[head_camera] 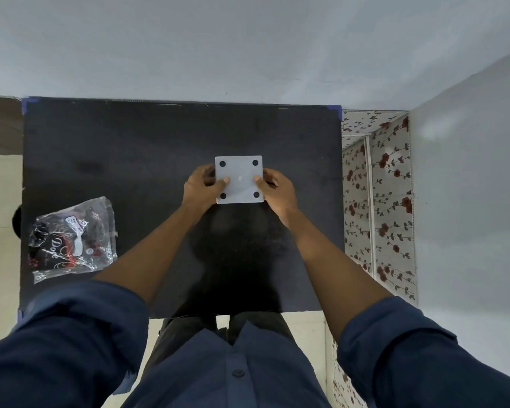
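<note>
Gripping the grey square plate [239, 179] by opposite edges, left hand [202, 189] and right hand [278, 191] above black table [130, 148].

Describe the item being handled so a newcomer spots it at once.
Start at the black table. Just right of its middle, the left hand and right hand pinch a grey square plate by its side edges. Four black dots at its corners set it apart from the crinkled clear packet far left.
</note>
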